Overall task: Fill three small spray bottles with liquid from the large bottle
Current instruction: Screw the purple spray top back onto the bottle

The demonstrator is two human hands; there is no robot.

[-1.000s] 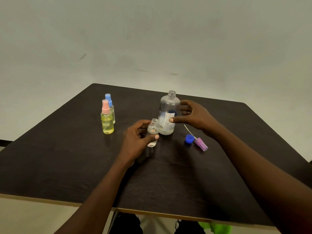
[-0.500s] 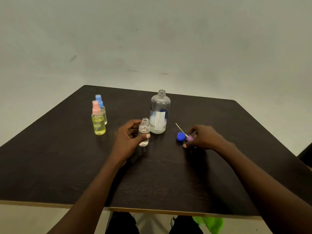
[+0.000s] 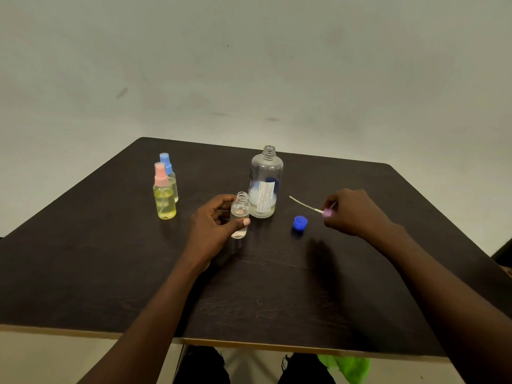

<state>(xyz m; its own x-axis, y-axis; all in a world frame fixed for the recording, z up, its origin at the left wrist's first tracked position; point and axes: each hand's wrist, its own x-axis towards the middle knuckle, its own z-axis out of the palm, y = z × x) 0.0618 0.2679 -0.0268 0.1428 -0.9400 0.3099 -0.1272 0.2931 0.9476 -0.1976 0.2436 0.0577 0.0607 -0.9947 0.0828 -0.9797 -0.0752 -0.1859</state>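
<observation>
- Since a second ago my right hand (image 3: pixel 352 214) left the large bottle (image 3: pixel 265 184); it now pinches the purple spray head (image 3: pixel 327 212).
- Toward the table's (image 3: pixel 277 300) far-left corner: pink-capped bottle (image 3: pixel 164 195), blue-capped bottle (image 3: pixel 168 173), well aside.
- My left hand (image 3: pixel 213 231) curls round the open small bottle (image 3: pixel 240 217), mid-table.
- I'd thread the tube straight down its neck, then twist; the blue cap (image 3: pixel 300 223) lies in the path.

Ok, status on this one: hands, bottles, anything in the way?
Left hand grips open small bottle. Right hand pinches purple sprayer. Large bottle uncapped, upright. Blue cap loose between hands.
</observation>
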